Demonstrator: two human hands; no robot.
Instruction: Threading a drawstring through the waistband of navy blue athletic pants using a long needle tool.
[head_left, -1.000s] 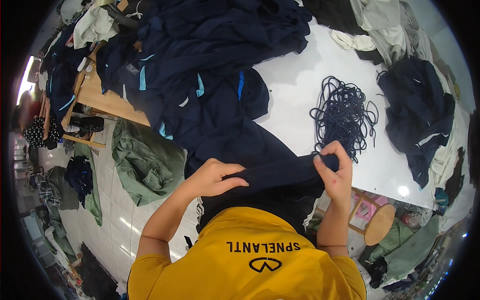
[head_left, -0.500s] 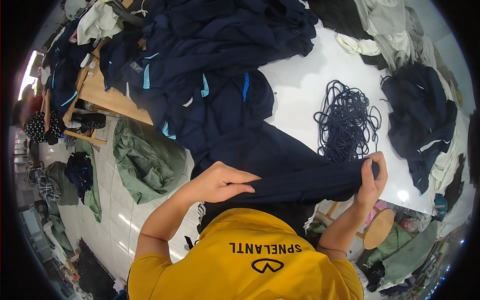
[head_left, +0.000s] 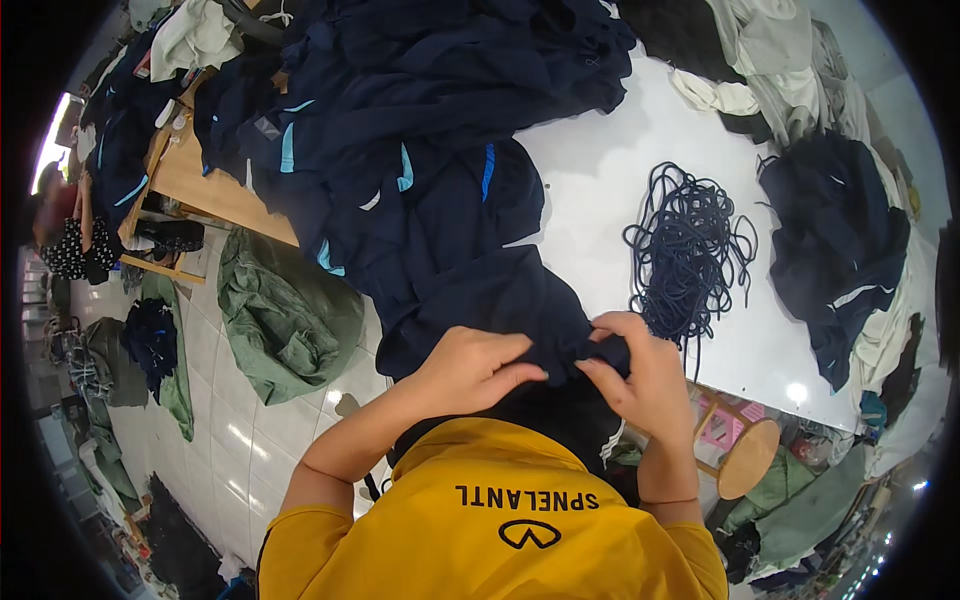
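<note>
A dark navy garment (head_left: 480,300) drapes over the near table edge toward my body. My left hand (head_left: 480,368) pinches its near edge between thumb and fingers. Close to its right, my right hand (head_left: 638,372) grips a bunched fold of the same garment, thumb and fingers closed on it. Between the two hands the fabric is gathered. Beyond lies a large heap of navy garments (head_left: 450,70), some with light-blue and white strips. To the right of the hands, a tangled pile of navy cord (head_left: 690,250) rests on the white tabletop (head_left: 590,180).
Another navy garment (head_left: 838,240) lies at the table's right side beside white and grey cloth. A green sack (head_left: 280,320) sits on the tiled floor at left. A round wooden stool (head_left: 750,458) stands below the right table edge. Another person (head_left: 75,225) is at far left.
My right hand has moved left, close to my left hand. The garment edge, stretched out between them before, is now bunched. My left hand has shifted slightly right.
</note>
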